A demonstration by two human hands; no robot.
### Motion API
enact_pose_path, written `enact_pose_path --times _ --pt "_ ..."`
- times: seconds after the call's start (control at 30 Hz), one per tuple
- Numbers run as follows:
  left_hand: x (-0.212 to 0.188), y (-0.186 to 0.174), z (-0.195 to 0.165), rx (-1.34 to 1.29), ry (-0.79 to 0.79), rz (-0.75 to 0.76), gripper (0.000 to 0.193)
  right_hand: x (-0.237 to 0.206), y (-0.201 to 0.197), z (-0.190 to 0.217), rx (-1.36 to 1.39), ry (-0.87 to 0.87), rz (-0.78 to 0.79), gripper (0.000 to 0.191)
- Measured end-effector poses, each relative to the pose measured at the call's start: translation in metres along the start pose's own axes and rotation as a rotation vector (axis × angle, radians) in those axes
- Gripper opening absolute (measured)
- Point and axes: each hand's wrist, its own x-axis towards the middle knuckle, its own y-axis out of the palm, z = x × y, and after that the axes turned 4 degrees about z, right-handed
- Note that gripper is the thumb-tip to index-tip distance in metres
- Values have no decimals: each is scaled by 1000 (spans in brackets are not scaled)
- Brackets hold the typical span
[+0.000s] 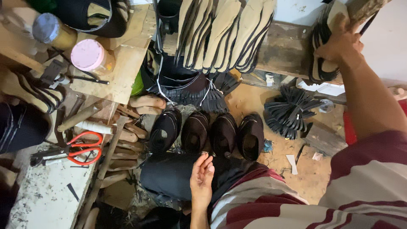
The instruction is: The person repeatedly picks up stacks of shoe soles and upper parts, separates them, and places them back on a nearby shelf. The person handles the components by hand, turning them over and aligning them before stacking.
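Note:
My right hand [339, 42] reaches up to the top right and grips a bundle of tan, black-edged insoles [319, 63] that leans on a wooden ledge [284, 46]. My left hand [202, 178] rests palm up on my dark-trousered knee [165, 176], fingers loosely apart, holding nothing. Just beyond it, a row of black shoe uppers [224, 133] stands on the floor. A long row of tan insoles [224, 34] leans upright at the top centre.
A fanned bundle of black strips [290, 112] lies on the floor at the right. Red-handled scissors [85, 148], a hammer [80, 116] and wooden lasts [146, 101] crowd the left. A pink-lidded jar [87, 55] and a grey-lidded jar [46, 27] stand on a wooden board.

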Motion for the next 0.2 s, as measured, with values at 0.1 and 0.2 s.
enact_pose_path --times 0.1,0.2 --pt "1 0 -2 -29 -10 8 48 -2 12 -10 -26 -14 -63 141" --pt "3 1 -3 -19 -42 3 49 1 21 -17 62 11 -2 114"
